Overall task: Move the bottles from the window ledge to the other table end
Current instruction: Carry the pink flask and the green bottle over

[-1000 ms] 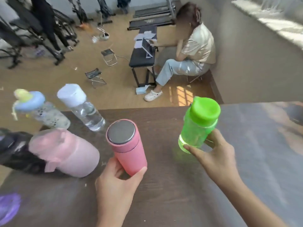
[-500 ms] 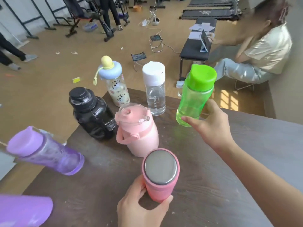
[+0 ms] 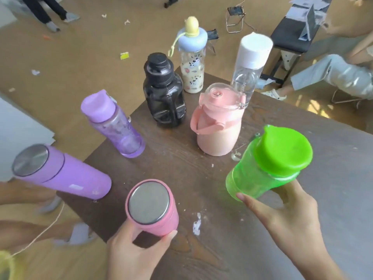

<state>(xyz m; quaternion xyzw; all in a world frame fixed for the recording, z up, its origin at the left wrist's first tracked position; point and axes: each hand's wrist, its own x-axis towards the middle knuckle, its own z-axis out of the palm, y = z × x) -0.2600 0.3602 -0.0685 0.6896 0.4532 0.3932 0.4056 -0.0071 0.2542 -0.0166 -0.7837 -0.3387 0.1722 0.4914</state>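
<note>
My left hand [image 3: 131, 253] grips a pink flask with a steel lid [image 3: 151, 207] near the table's left edge. My right hand [image 3: 282, 217] holds a green bottle with a green cap [image 3: 266, 168] just above the dark wooden table [image 3: 201, 178]. Several bottles stand at the table end: a purple flask with a steel lid [image 3: 60, 174], a clear purple bottle [image 3: 115, 126], a black jug [image 3: 163, 91], a pink jug with a handle [image 3: 218, 122], a patterned bottle with a blue and yellow top [image 3: 191, 57] and a clear bottle with a white cap [image 3: 250, 63].
A person [image 3: 331, 71] sits on the floor side at the upper right beside a black bench [image 3: 292, 35]. Small folding stools [image 3: 236, 19] and paper scraps lie on the brown floor. The table's grey part [image 3: 343, 178] stretches to the right.
The view has swung left and down over the table end. Both hands have carried their bottles closer to the group, and the purple flask at the left has come fully into view.
</note>
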